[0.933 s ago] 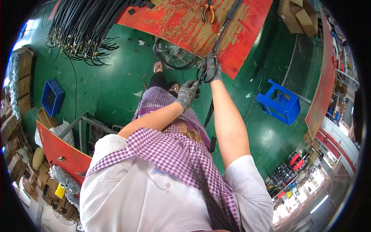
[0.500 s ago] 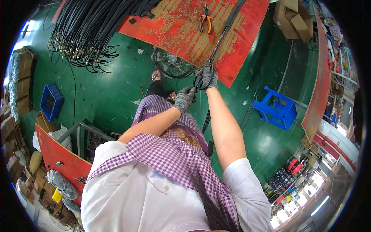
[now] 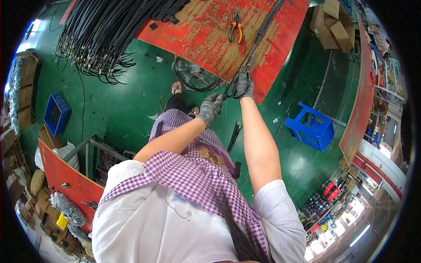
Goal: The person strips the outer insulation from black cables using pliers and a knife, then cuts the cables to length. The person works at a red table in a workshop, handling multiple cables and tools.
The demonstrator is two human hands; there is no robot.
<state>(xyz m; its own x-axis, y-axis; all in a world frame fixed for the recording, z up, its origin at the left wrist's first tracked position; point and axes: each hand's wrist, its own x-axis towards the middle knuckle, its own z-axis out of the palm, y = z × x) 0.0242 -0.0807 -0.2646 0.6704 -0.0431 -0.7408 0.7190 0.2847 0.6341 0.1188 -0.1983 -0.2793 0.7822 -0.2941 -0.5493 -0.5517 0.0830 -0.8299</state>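
Observation:
My right hand (image 3: 246, 85), in a grey glove, is closed around a pair of scissors (image 3: 250, 59) at the near edge of the red worn table (image 3: 206, 37). The black handle loops show on the left of the glove, and the blades point away over the tabletop. Beyond the blades lies a long black sleeved cable (image 3: 268, 19). My left hand (image 3: 210, 109), also gloved, is closed just left of the scissor handles, before my apron; anything in its fingers is too small to tell. Orange-handled pliers (image 3: 235, 31) rest on the table.
A thick bundle of black cables (image 3: 101, 44) hangs over the table's left side. A blue stool (image 3: 311, 127) stands on the green floor at right, a blue crate (image 3: 57, 115) at left. Coiled cable (image 3: 193, 79) lies under the table edge; a cardboard box (image 3: 332, 26) stands far right.
My right hand has moved slightly right and away from my left hand, opening a small gap. The scissors went with it, and more of the handle loops shows. The view has shifted slightly.

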